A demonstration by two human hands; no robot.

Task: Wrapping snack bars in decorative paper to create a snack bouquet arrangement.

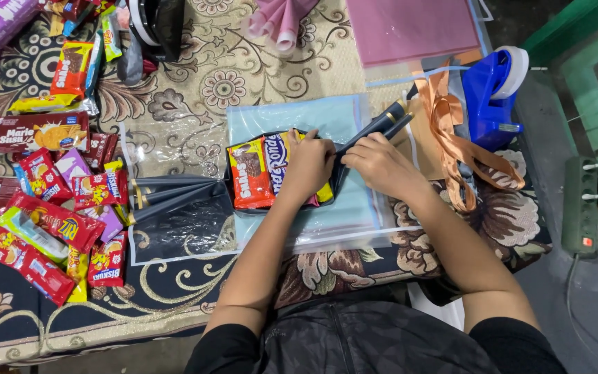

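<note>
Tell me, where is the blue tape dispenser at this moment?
In the head view, the blue tape dispenser stands at the upper right, beyond the right hand, beside the orange ribbon.

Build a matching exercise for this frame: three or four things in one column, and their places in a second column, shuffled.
Things:
1. tape dispenser
2. power strip
3. pink paper rolls
4. loose snack packets

Places:
A. far left of the patterned cloth
B. top centre of the view
C. on the floor at the right edge
D. upper right, beside the orange ribbon

Pairs: 1-D, 2-C, 3-B, 4-A. Both hands, left hand and right hand, press on the dark wrapper in the middle.
</note>
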